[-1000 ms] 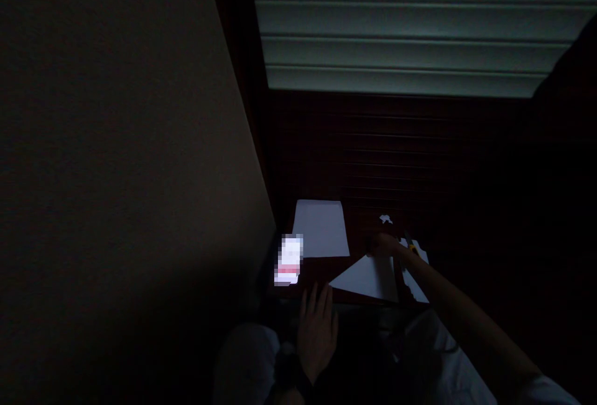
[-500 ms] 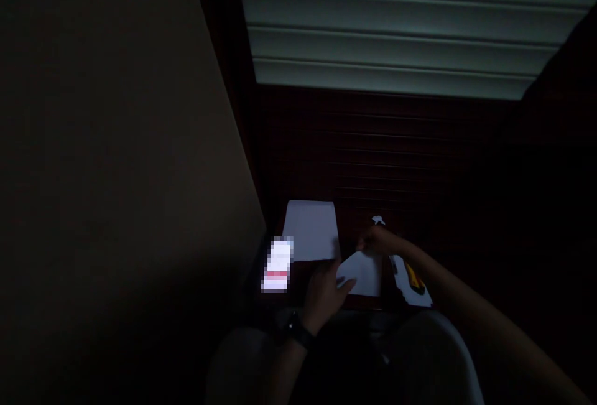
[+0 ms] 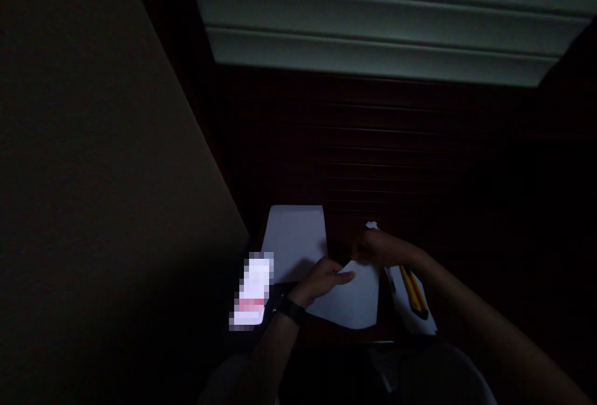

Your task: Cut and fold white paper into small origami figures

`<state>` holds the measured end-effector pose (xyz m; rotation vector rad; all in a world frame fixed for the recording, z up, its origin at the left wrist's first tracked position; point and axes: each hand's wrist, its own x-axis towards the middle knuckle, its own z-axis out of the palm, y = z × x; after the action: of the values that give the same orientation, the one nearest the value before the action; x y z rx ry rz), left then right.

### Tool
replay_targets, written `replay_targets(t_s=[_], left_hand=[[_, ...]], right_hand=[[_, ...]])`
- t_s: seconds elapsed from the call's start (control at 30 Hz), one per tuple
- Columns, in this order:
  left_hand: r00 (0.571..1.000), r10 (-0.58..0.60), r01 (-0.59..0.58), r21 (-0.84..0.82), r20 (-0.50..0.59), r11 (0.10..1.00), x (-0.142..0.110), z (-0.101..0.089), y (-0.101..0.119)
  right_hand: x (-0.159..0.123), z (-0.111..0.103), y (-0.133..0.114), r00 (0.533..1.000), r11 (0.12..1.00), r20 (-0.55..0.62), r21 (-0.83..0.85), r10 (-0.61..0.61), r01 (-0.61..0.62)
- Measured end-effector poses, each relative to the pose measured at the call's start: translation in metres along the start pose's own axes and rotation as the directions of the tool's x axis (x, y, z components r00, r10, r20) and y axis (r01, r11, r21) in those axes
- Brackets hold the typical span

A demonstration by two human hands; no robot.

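Observation:
A white sheet of paper (image 3: 357, 299) lies over the small dark table, its upper left part lifted a little. My left hand (image 3: 324, 280), with a dark band at the wrist, pinches that left edge, thumb on top. At the sheet's upper edge my right hand (image 3: 373, 247) is closed on the paper; its fingertips are dark and partly hidden. Beyond my left hand lies a second white sheet (image 3: 296, 237). A yellow and black tool (image 3: 414, 293), perhaps a cutter, rests on white paper to the right, below my right forearm.
A phone with a lit, blurred screen (image 3: 252, 290) is at the left. A small white scrap (image 3: 372, 225) sits behind my right hand. Dark slatted panelling (image 3: 382, 144) rises behind the table, and a plain wall (image 3: 116, 175) stands on the left. The room is very dim.
My left hand has gone from spread fingers beside the sheet to gripping its edge. The sheet now reaches farther left and towards me. The view has tilted and shifted slightly.

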<state>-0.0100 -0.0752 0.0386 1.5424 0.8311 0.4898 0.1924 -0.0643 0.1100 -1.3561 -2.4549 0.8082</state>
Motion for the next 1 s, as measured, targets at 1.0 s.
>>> replay_targets(t_s=[1.0], left_hand=[[0.985,-0.095,0.045,-0.324,-0.141,0.945,0.043,-0.065,-0.009]], right_hand=[[0.01,0.064,0.076,0.867,0.527,-0.107,0.827,0.486,-0.193]])
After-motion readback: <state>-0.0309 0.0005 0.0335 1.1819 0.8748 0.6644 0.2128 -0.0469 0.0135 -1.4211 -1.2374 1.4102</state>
